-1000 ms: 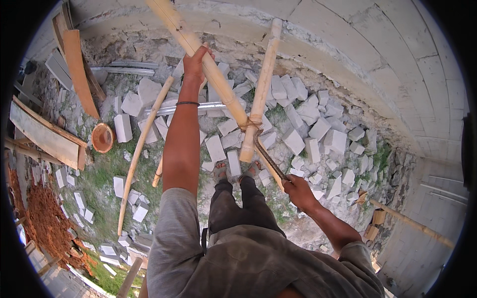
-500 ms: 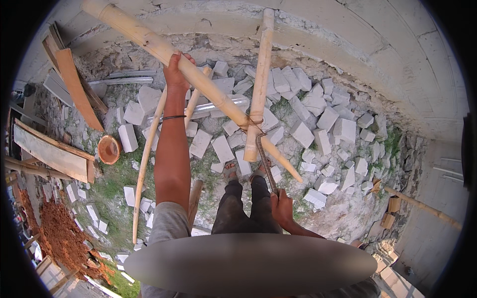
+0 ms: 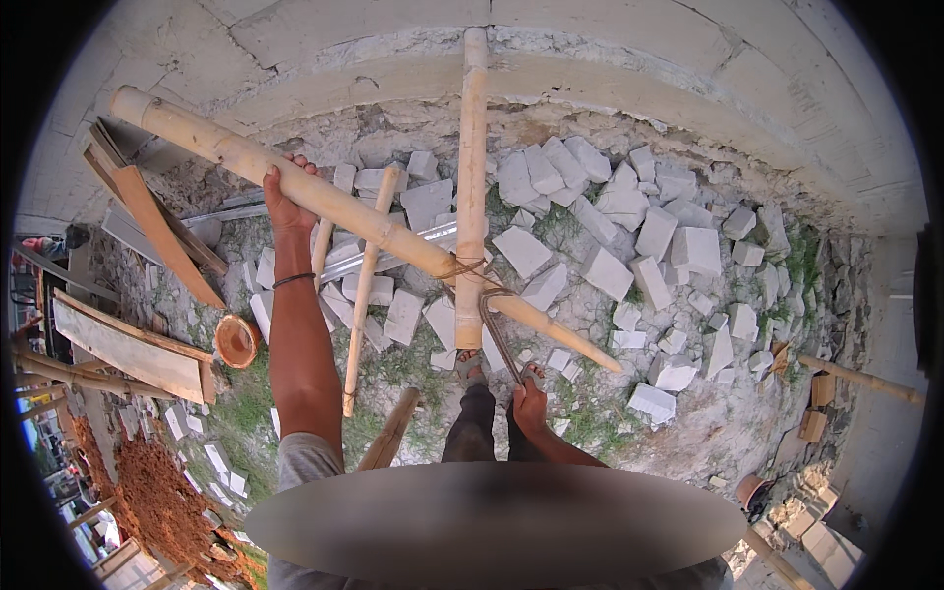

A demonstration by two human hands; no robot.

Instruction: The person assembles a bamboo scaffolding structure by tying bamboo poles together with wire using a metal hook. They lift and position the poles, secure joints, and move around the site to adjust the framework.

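My left hand [image 3: 287,197] is wrapped round a thick bamboo pole [image 3: 383,231] that slants from the upper left down to the right. A second bamboo pole [image 3: 472,147] crosses it near my feet, pointing toward the wall. Thin brown cord [image 3: 468,267] winds round the crossing and binds the two together. From there a doubled brown rope [image 3: 500,339] runs back, pulled fairly straight, and my right hand [image 3: 529,408] is closed on its end. Thinner poles [image 3: 364,295] stand or lean beyond my left forearm; how they meet the slanting pole is unclear.
Broken white blocks [image 3: 610,270] lie scattered along the base of a pale wall [image 3: 629,59]. To the left are wooden planks [image 3: 162,231], a clay pot [image 3: 237,340] and a heap of reddish soil [image 3: 162,501]. A wooden post [image 3: 391,430] rises near my left elbow.
The slanting pole's upper end has swung down and left with my left hand, which has moved left. The crossing pole stands straighter in view. My right hand has shifted slightly left, still holding the rope.
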